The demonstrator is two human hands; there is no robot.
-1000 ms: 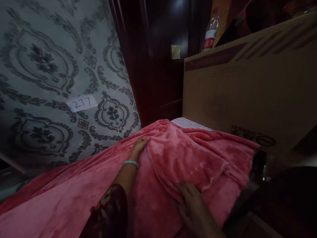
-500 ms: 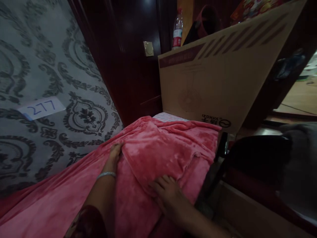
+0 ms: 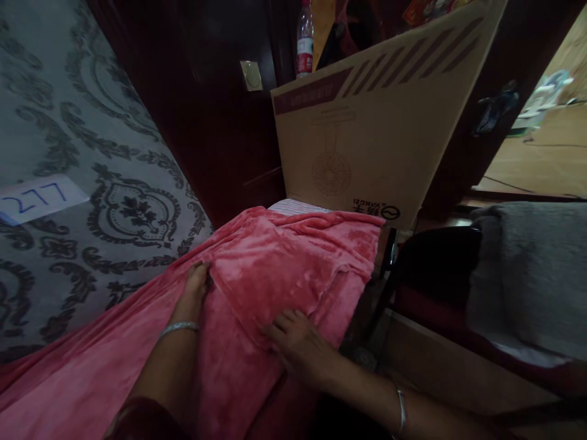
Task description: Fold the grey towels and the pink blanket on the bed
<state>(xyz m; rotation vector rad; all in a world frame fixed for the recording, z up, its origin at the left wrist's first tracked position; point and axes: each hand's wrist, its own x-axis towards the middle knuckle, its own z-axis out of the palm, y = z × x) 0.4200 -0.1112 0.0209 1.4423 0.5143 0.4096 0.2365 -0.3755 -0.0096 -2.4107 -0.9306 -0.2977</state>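
A pink plush blanket covers the surface in front of me, with one part folded back over itself. My left hand is closed on the far-left corner of the folded part, its fingertips partly hidden. Lower down, on the near edge of the same fold, my right hand has its fingers curled over the cloth, the thumb tucked at the edge. Between the two hands the fold's edge runs in a slanting line. A striped cloth peeks out beyond the blanket's far edge.
A large cardboard box stands behind the blanket, a plastic bottle near its top left. Patterned wallpaper with a paper label is on the left. At right are a black chair and a grey cloth.
The view has swung to the right, so everything sits further left in it. Both hands keep their places on the blanket's fold; the right wrist's bracelet now shows.
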